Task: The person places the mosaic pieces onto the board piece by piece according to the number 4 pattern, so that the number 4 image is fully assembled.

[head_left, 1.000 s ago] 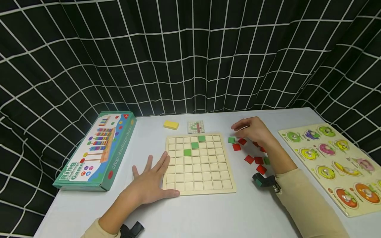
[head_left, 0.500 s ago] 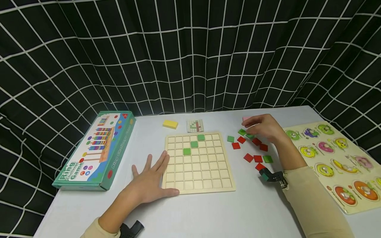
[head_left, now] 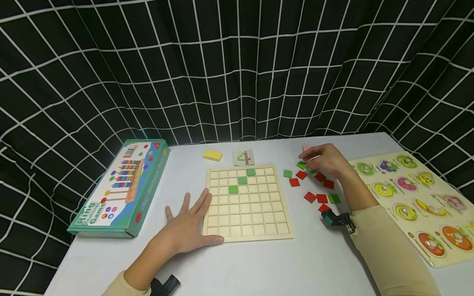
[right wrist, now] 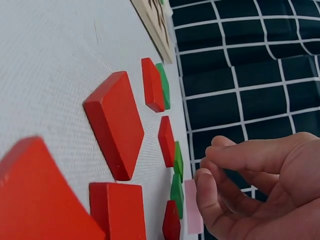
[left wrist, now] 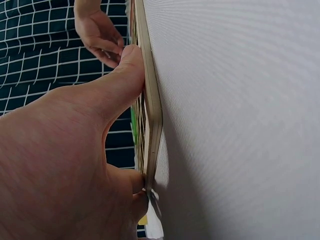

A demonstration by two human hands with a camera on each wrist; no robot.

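A light wooden grid board (head_left: 255,209) lies mid-table, with three green tiles (head_left: 242,180) in a diagonal line on it. My left hand (head_left: 185,230) rests at its left side with fingers spread, thumb and fingertips touching the edge. In the left wrist view, the thumb lies on the board's rim (left wrist: 151,95). My right hand (head_left: 326,159) hovers over loose red tiles (head_left: 310,197) and green tiles (head_left: 287,173) right of the board. Its fingers are loosely bent, and the right wrist view shows nothing held. A pink piece (right wrist: 193,206) lies partly behind that hand.
Behind the board lie a small pattern card (head_left: 243,157) and a yellow block (head_left: 212,155). A green game box (head_left: 118,189) stands at the left. On the right is a fruit and vegetable puzzle board (head_left: 411,197). A black gridded curtain (head_left: 237,82) encloses the back and sides.
My right hand has shifted right over the loose tiles, bringing more green tiles and the pink piece into view. It barely moves in the last half second. The left hand stays put.
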